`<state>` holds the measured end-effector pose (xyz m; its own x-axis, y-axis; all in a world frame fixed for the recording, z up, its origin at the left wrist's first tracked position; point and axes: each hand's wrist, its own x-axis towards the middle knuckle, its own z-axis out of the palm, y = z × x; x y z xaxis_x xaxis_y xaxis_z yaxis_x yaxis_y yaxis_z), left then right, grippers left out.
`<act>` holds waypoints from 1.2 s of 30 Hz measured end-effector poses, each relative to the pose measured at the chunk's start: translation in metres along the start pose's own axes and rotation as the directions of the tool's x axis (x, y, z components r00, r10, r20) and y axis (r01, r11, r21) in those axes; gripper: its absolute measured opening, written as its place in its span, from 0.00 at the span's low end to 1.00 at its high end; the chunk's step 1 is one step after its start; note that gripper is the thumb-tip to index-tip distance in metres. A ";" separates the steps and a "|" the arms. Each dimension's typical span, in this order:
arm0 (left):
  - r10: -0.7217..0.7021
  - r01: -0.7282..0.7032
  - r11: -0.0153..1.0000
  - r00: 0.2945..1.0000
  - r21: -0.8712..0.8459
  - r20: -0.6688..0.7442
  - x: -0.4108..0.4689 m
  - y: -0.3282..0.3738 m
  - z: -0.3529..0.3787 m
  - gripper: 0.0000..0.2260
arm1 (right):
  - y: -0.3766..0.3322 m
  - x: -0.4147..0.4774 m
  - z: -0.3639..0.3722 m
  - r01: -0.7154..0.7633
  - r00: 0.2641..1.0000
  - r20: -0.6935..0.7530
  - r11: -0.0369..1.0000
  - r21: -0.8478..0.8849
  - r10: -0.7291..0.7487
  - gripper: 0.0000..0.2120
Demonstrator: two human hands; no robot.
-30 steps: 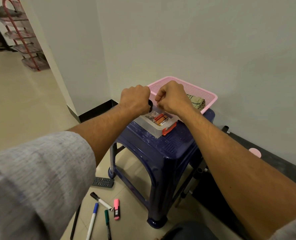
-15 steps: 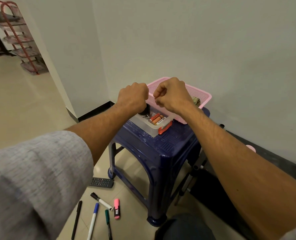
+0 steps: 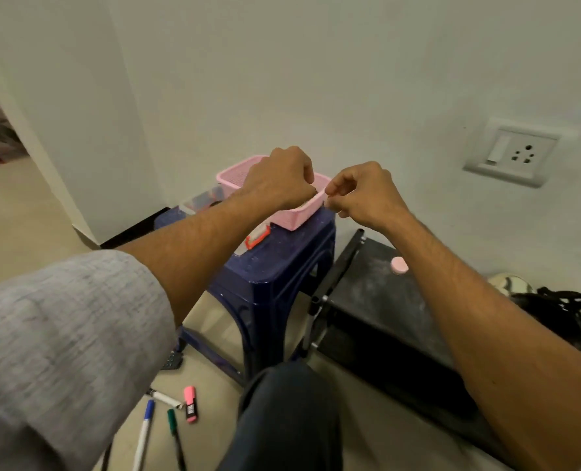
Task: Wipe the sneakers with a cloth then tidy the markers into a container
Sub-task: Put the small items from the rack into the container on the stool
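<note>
A pink mesh basket (image 3: 295, 217) stands on a blue plastic stool (image 3: 282, 270). My left hand (image 3: 278, 178) reaches into the basket with its fingers curled down; a bit of olive cloth (image 3: 307, 194) shows under them. My right hand (image 3: 363, 195) pinches the basket's near right rim corner. Beside the basket sits a clear container (image 3: 197, 202) with an orange latch (image 3: 257, 237), mostly hidden by my left arm. Several markers lie on the floor, among them a pink highlighter (image 3: 190, 402), a green one (image 3: 175, 433) and a blue-capped one (image 3: 145, 426). A black-and-white sneaker (image 3: 560, 311) lies at the right.
A low black bench (image 3: 377, 307) with a pink round lid (image 3: 399, 265) on it stands right of the stool. A remote (image 3: 171, 360) lies under the stool's edge. A wall socket (image 3: 516, 154) is on the right. My knee (image 3: 285, 413) is in front of the stool.
The view has swung right and closer. Both hands moved from over the clear container to the pink basket: the left now reaches inside it, the right pinches its rim.
</note>
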<state>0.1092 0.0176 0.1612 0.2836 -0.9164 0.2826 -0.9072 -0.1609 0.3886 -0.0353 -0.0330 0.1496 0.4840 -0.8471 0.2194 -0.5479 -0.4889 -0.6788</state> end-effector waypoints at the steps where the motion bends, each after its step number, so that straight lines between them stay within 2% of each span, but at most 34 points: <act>1: 0.014 -0.014 1.000 1.000 -0.003 0.014 -0.001 0.009 0.008 0.08 | 0.010 -0.005 -0.008 -0.029 0.999 0.015 1.000 -0.004 0.029 0.07; 4: 0.062 -0.062 0.998 0.996 -0.007 0.057 -0.005 0.034 0.033 0.09 | 0.043 -0.015 -0.027 -0.112 0.992 0.055 0.993 -0.045 0.114 0.07; 14: 0.104 -0.094 0.994 0.960 -0.053 0.261 -0.002 0.066 0.117 0.11 | 0.145 -0.014 -0.045 -0.344 0.935 0.026 0.923 -0.171 0.353 0.11; 21: 0.114 -0.089 0.992 0.930 -0.088 0.348 0.009 0.060 0.171 0.14 | 0.196 0.001 -0.013 -0.379 0.913 0.050 0.887 -0.265 0.405 0.19; 30: 0.077 -0.051 0.996 0.911 -0.076 0.405 0.014 0.055 0.210 0.16 | 0.227 0.013 0.021 -0.313 0.921 0.108 0.877 -0.364 0.374 0.28; 36: 0.064 -0.046 0.997 0.910 -0.054 0.409 0.011 0.054 0.208 0.18 | 0.226 0.013 0.021 -0.322 0.928 0.065 0.880 -0.349 0.366 0.21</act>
<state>-0.0019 -0.0772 0.0025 0.0727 -0.9944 -0.0769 -0.9011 -0.0985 0.4223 -0.1386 -0.1500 -0.0154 0.2930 -0.9518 -0.0902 -0.8765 -0.2297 -0.4231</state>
